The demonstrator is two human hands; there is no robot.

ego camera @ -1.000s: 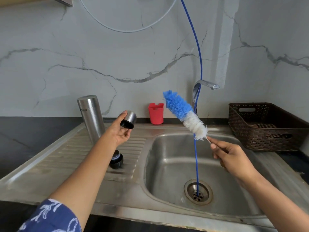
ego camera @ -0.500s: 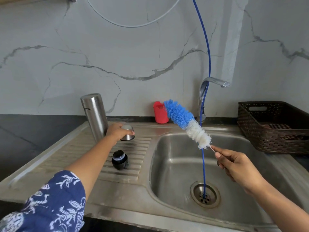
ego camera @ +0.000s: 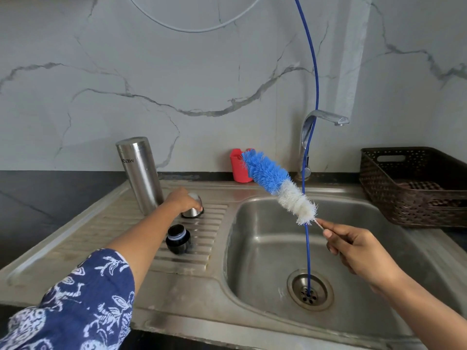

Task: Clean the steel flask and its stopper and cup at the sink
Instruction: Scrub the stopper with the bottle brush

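The steel flask stands upside down at the back of the ribbed draining board. Just to its right, the steel cup sits mouth-down on the board, and my left hand grips it from above. The black stopper stands on the ribs a little nearer to me. My right hand pinches the thin wire handle of a blue and white bottle brush, which slants up and to the left over the sink basin.
A blue hose hangs from above down into the drain. The steel tap rises behind the basin. A red holder stands against the marble wall. A dark woven basket sits at the right.
My left hand carried the steel cup down from mid-air and set it mouth-down on the draining board beside the flask. My right hand held the brush about where it was.
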